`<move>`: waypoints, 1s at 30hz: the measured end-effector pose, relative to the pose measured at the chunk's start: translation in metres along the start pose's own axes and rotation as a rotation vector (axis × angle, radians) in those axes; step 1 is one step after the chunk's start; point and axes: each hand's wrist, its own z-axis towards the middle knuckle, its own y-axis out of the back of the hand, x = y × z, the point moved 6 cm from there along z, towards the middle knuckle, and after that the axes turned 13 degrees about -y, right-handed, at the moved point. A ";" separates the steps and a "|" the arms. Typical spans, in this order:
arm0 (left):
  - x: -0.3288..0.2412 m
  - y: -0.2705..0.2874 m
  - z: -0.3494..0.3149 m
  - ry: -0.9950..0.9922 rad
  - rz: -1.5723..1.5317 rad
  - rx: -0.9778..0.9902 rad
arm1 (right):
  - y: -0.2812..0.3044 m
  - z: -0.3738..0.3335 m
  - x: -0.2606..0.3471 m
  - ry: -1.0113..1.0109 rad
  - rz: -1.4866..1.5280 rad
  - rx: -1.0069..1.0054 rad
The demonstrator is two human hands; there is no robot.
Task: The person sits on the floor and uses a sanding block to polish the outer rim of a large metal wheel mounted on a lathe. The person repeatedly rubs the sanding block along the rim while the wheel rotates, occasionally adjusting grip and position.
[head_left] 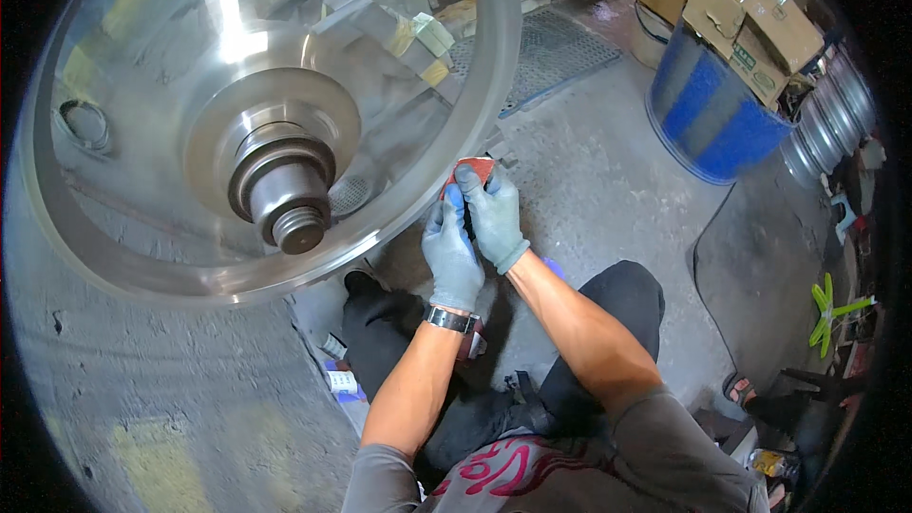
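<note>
A large metal wheel (494,85) on a threaded shaft (300,228) fills the upper left. Its spokes are smeared, as if it were spinning. My left hand (450,252) and right hand (494,214), both in grey gloves, meet just off the wheel's right rim. Between their fingers is a reddish folded sheet (475,168) that looks like sandpaper. The sheet's left edge lies at the rim; whether it touches cannot be made out. Both hands are closed on the sheet, the right thumb lying over it.
A blue drum (708,104) bearing cardboard boxes (750,14) stands at the upper right, beside ribbed silvery ducting (828,119). A perforated mat (551,57) lies beyond the wheel. To the right are a bright green star-shaped piece (829,313) and a sandalled foot (739,388).
</note>
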 end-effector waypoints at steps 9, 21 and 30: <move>0.004 0.002 0.002 0.019 -0.020 -0.047 | -0.003 -0.001 0.005 -0.041 0.005 0.017; 0.002 -0.005 0.001 0.051 -0.019 0.073 | -0.007 -0.005 0.017 0.041 0.047 -0.073; 0.011 0.012 0.008 0.007 0.048 -0.017 | -0.001 0.002 -0.007 -0.100 0.067 -0.002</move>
